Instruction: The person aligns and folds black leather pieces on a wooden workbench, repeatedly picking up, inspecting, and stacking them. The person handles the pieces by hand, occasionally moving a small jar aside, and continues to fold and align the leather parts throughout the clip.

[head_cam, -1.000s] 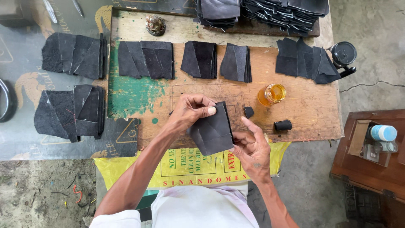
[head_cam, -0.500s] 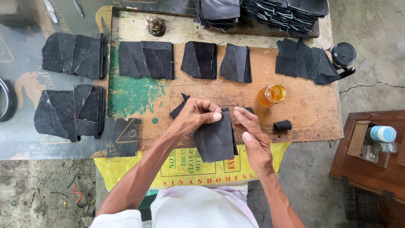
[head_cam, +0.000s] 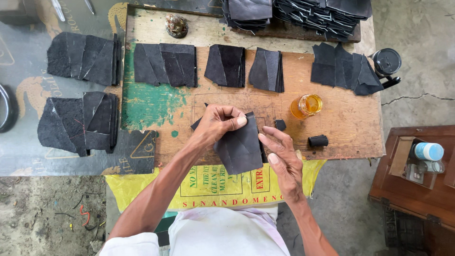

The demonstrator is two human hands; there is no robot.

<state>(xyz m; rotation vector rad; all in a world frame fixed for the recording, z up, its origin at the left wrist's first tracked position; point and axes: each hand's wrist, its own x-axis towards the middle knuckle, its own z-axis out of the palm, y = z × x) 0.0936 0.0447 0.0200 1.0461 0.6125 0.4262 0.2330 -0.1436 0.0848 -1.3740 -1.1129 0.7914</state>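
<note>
Hands work one black leather piece (head_cam: pixel 241 149) at the near edge of the tabletop (head_cam: pixel 341 118)

Left hand (head_cam: pixel 215 124) pinches its top corner, right hand (head_cam: pixel 280 154) rests half-spread along its right edge; sorted black stacks (head_cam: pixel 165 64) already lie across the far side, more unsorted behind; since a moment ago the piece has dropped lower and nearer

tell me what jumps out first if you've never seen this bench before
The two hands at the bench's near edge: the left hand pinches a dark folded leather piece by its top, and the right hand touches its right edge with open fingers. Beyond them, stacks of black cut pieces line the far side of the wooden board, and a small jar of amber liquid glows at centre right.
</note>
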